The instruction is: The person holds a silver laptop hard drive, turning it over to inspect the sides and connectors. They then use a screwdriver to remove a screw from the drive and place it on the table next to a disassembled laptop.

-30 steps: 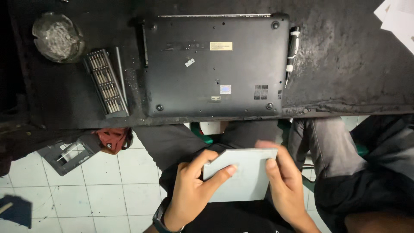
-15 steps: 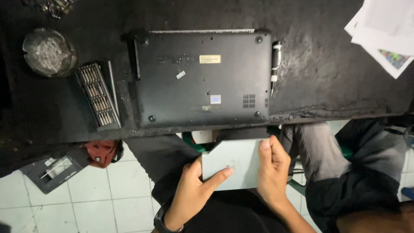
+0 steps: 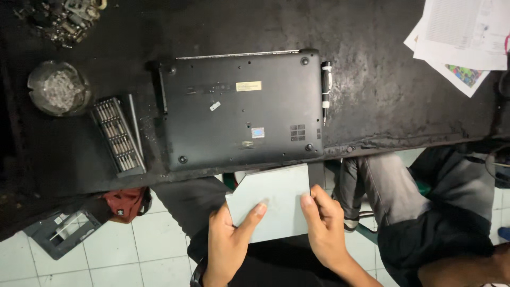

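My left hand (image 3: 229, 240) and my right hand (image 3: 325, 226) together hold a flat pale grey panel (image 3: 273, 202) over my lap, just below the table's front edge. The left thumb lies across its face and the right fingers grip its right edge. A black laptop (image 3: 241, 109) lies upside down on the black table (image 3: 382, 95) right above the panel. A black and silver screwdriver (image 3: 326, 89) rests beside the laptop's right side.
A rack of screwdriver bits (image 3: 118, 135) lies left of the laptop, with a glass ashtray (image 3: 57, 87) beyond it. Printed papers (image 3: 467, 37) sit at the table's far right corner. Another person's legs in grey trousers (image 3: 425, 202) are to my right. A grey part (image 3: 61, 231) lies on the tiled floor.
The view has shifted, so the laptop and table now sit lower and further right in frame. Both hands have brought the grey panel up closer to the table's edge.
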